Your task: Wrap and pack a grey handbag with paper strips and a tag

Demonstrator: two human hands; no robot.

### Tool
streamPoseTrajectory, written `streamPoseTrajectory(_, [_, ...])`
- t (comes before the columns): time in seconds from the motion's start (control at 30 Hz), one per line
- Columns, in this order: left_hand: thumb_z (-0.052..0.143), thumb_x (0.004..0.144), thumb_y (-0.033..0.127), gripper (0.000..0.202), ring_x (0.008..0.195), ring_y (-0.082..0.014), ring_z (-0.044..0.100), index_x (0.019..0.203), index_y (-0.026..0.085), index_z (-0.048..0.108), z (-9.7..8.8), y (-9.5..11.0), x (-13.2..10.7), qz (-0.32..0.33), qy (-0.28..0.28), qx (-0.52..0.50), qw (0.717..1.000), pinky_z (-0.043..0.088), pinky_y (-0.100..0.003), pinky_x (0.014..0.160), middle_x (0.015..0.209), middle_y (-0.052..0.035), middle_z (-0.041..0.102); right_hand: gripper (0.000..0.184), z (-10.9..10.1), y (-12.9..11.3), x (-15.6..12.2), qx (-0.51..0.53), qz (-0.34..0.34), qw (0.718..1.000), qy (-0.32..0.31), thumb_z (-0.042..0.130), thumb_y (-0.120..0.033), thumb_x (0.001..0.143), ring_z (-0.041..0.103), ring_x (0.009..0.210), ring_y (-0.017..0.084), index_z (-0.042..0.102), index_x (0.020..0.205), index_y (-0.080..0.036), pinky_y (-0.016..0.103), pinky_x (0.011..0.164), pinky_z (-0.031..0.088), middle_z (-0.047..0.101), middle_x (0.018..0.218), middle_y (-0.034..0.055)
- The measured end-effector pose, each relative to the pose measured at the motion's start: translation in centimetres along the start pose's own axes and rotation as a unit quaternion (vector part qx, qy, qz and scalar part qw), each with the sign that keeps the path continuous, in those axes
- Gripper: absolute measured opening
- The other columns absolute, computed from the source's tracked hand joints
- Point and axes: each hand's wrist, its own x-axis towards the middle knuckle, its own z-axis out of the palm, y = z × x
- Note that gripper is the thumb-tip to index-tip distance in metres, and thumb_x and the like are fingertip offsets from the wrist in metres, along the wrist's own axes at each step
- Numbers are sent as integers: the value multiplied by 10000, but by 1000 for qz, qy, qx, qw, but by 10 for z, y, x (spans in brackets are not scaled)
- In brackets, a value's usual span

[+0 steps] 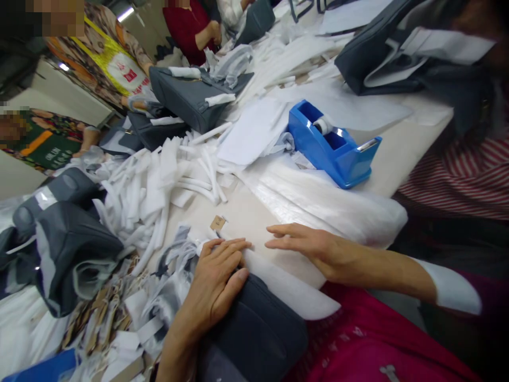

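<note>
A dark blue-grey handbag (260, 331) lies at the table's near edge against my body. My left hand (220, 278) rests flat on its upper end, fingers stretched out and pointing to the right. White foam sheet (286, 286) lies along the bag's far side. My right hand (302, 244) hovers over the table just right of it, fingers extended and holding nothing. Beyond my left fingertips is a small brown tag (217, 223). Crumpled grey-white wrapping (169, 297) bunches up left of my left hand.
A blue tape dispenser (334, 143) stands on the table (421, 138) beyond my right hand. White foam strips (159, 180) pile up at left, near more dark bags (75, 239) and several brown tags (99, 323). Co-workers stand along the far side; another person sits at right.
</note>
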Motion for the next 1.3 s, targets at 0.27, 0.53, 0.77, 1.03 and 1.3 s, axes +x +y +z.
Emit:
streamPoseTrajectory(0.27, [294,937,275,284,1221,-216,483,900,204,566,-5,4,-2,9,4,-12,1000,238,-426,1013,1288,-63,589,397,19,-2,-45,-42,-124,991,-16,362,-31,867,523,1101,163,625,1133,-166,292,938,435,541,1256,128])
streamPoseTrajectory(0.53, [263,929,307,313,1233,-231,466,1029,214,544,-7,3,-6,20,0,-48,999,196,-433,1037,1303,-81,569,197,41,-15,-17,59,78,992,84,594,-48,653,483,570,81,568,799,-176,181,538,364,533,648,-48])
streamPoseTrajectory(0.77, [255,931,299,286,1183,-224,488,988,199,517,-7,5,-6,25,27,-67,997,227,-417,1026,1237,-94,591,119,45,-28,10,20,151,984,94,603,-90,583,410,494,60,511,590,-166,178,476,254,469,515,-70])
streamPoseTrajectory(1.03, [260,952,278,295,973,-192,538,936,202,544,6,6,-1,19,50,-6,999,277,-410,976,1006,-49,638,98,46,-26,23,202,153,966,-45,520,-89,631,448,475,72,481,579,-163,167,453,310,439,497,-66])
streamPoseTrajectory(1.3, [299,969,299,296,890,-176,535,875,193,559,15,15,2,3,80,121,989,316,-399,917,881,-26,630,316,23,-38,-8,21,61,988,-142,404,-15,644,593,679,125,629,798,-175,214,638,454,640,750,-2])
